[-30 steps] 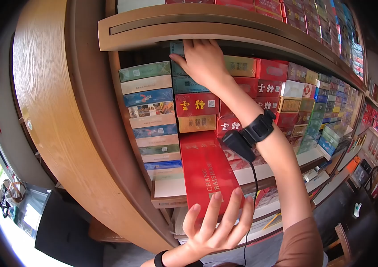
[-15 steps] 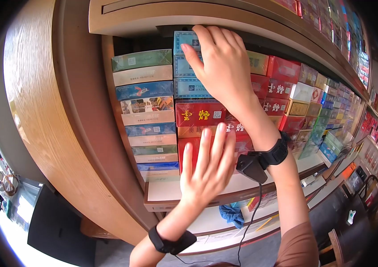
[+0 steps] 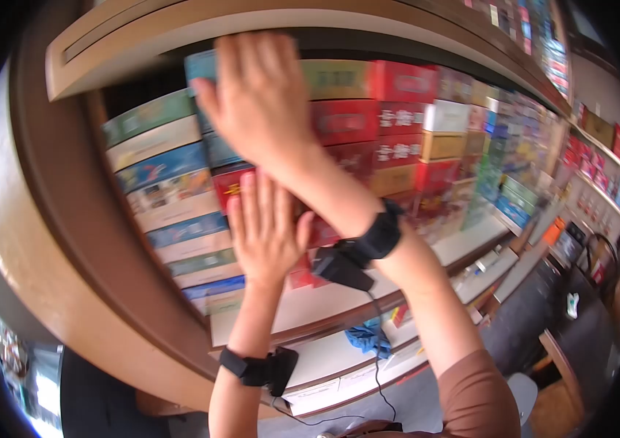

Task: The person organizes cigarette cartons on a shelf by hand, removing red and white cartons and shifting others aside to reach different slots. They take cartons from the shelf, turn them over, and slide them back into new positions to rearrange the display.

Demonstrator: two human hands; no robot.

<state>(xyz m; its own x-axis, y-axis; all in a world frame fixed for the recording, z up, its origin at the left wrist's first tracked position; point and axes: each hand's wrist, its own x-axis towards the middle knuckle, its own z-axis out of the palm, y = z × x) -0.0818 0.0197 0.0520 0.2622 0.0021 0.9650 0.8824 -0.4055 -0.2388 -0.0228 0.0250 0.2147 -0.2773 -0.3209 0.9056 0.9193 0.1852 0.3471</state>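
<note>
Stacked cartons fill a shelf in front of me. My right hand [image 3: 266, 102] lies over the top of a light-blue carton stack [image 3: 202, 67], fingers extended upward and covering much of it. Below it, my left hand [image 3: 268, 233] is spread, palm toward the red cartons [image 3: 232, 188], fingertips near or against their fronts; contact is hard to make out. On the left stands a stack of green, cream and blue cartons [image 3: 167, 179]. Right of my right hand are a green carton [image 3: 338, 79] and more red cartons [image 3: 405, 82]. Both wrists wear black straps.
A wooden shelf edge [image 3: 310, 18] runs above the cartons, and a wooden post [image 3: 76, 219] stands at the left. Under the stacks is a white ledge [image 3: 427, 259]. Lower down lies a blue cloth [image 3: 368, 337]. Cables hang from the wrist straps.
The view has shifted, so the shelf appears farther left and tilted. My left hand has moved up closer beneath my right hand, which stays on the light-blue stack.
</note>
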